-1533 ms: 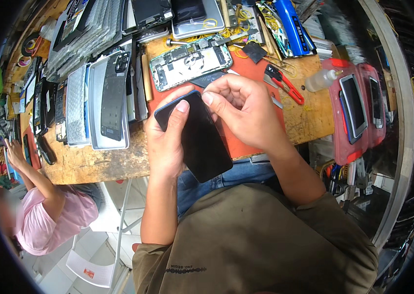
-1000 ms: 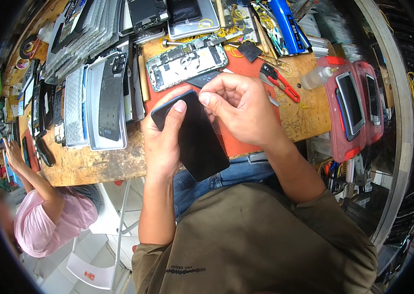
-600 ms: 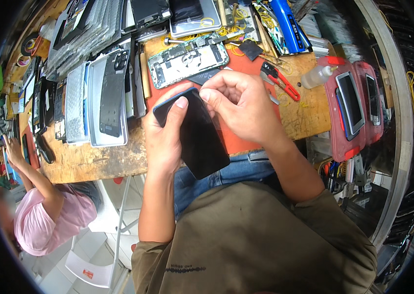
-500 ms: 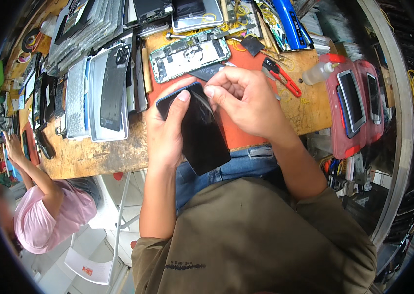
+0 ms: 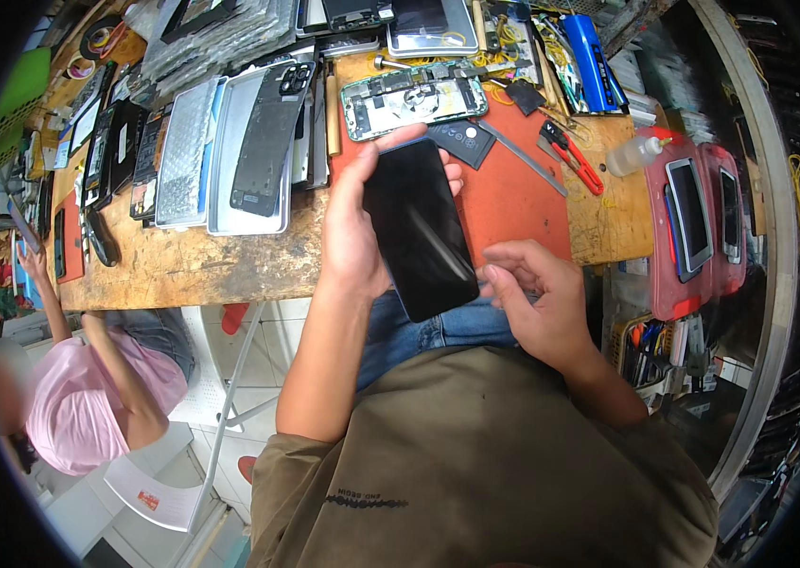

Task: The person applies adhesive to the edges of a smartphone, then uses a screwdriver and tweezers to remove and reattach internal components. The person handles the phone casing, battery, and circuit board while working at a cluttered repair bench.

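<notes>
Right now the dark phone is centre stage, screen up, slanting from eleven o'clock down to five, and the left hand has it firmly wrapped: thumb up along the ten o'clock edge, fingertips peeping round at one. Over at four, the right hand sits beside the lower corner, fingers loosely curled, thumb near the index; can't tell whether they pinch anything or touch the rim. So the step in hand, I'd judge, is careful handling of screen and edge, and the next move calls for that steady left hold plus a light touch around five o'clock.

On to the writing! Small pale marks on the black battery at one, too tiny to make out. Dark upside-down lettering low on the brown shirt at six. Between seven and eight, a red-printed label on the white chair. Across the phone's screen, just a pale streak, no lettering.
</notes>
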`<state>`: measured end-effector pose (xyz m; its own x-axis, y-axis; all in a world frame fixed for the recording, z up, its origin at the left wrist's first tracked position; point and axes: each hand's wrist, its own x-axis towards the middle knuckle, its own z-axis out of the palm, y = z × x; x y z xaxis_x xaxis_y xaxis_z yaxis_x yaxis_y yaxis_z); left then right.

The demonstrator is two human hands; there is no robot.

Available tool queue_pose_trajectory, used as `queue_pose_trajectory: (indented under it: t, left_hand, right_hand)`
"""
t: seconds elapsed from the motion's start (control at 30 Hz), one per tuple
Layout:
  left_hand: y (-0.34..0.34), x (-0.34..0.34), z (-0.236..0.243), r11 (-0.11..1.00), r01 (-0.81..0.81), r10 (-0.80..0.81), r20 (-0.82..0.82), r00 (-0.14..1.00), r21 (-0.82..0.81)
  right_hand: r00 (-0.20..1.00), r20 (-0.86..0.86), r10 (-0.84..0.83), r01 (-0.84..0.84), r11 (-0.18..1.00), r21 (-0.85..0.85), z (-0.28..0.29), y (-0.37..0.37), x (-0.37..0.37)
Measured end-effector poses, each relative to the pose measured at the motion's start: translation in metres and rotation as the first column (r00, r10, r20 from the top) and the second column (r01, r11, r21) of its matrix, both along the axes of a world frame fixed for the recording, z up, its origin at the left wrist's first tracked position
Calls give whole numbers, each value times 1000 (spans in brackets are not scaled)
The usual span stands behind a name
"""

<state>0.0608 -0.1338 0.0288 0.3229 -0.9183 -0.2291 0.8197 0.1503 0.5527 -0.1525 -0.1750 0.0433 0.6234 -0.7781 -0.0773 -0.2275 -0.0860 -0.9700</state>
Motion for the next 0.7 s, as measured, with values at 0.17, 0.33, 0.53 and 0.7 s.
queue_pose_trajectory:
  t: [0.17, 0.33, 0.53, 0.7]
  left_hand:
    - [-2, 4, 8, 984, -30, 4, -149, 989, -177]
    - [-2, 7, 12, 976, -119, 81, -202, 976, -183]
    - [1, 4, 10, 961, -233, 196, -224, 955, -152]
    - [0, -10, 18, 941, -337, 335, -105, 936, -4]
  right_hand:
    - [980, 165, -113, 68, 965, 252, -1, 9, -9]
    - [923, 313, -226, 60, 885, 461, -5, 19, -5]
    - [846, 413, -337, 18, 793, 609, -7, 33, -2]
    - [796, 464, -388, 2, 769, 639, 1, 28, -4]
